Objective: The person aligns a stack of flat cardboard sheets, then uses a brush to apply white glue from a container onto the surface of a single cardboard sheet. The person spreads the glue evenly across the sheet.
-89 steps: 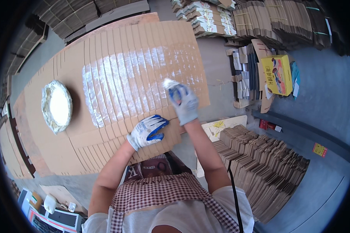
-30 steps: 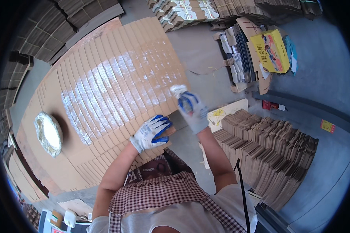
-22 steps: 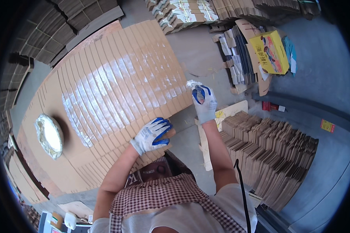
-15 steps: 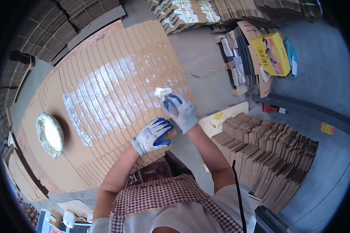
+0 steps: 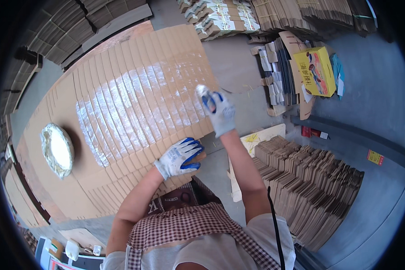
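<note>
Overlapping brown cardboard sheets are fanned out in a long row, with a wet, shiny white film across their middle. My left hand, in a white glove with blue palm, rests on the near edge of the sheets, fingers stretched out. Farther right, my gloved right hand is closed round a white wad at the right edge of the sheets. Whether that wad is cloth or something else I cannot tell. A plastic-lined bowl of white liquid stands on the cardboard at the left.
Stacked flat cartons stand on the floor to my right, beside a pale board. A yellow box sits on other stacked card at the far right. Bundled cardboard lines the back left, and printed cartons lie at the back.
My right hand has moved away from me and slightly right with the white wad, out to the sheets' right edge. The left hand stays in nearly the same place.
</note>
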Available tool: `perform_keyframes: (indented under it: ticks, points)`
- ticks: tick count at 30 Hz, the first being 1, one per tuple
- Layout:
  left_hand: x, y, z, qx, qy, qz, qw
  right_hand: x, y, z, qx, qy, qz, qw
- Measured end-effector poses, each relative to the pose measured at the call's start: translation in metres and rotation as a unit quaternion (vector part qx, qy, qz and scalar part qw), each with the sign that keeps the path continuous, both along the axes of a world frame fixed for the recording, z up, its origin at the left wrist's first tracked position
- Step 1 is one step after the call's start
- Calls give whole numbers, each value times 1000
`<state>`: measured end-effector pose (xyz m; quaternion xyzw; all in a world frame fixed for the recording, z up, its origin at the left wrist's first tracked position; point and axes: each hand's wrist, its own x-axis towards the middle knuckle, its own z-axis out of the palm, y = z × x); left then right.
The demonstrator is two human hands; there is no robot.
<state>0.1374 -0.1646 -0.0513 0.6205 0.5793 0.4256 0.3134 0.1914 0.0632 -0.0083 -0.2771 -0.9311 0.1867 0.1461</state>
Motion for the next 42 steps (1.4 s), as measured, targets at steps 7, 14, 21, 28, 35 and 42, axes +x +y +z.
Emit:
perform_keyframes:
  ticks: [7, 14, 21, 28, 35, 42]
  points:
    - [-1, 1, 1, -9, -17, 8, 1000, -38, -36, 21, -144, 134, -5, 980]
    - [1, -3, 1, -13, -14, 19, 1000, -65, -18, 28, -93, 107, -55, 988]
    - [1, -1, 0, -18, -19, 13, 1000, -72, -22, 0, -60, 96, -4, 994]
    - [0, -3, 2, -16, -34, 26, 999, -87, -45, 21, -225, 165, -63, 958]
    - [1, -5, -2, 9, -20, 25, 999, -100, -38, 19, -118, 101, -66, 986]
    - [-2, -2, 3, 38, -12, 27, 999, -102, -53, 14, -85, 70, 13, 994]
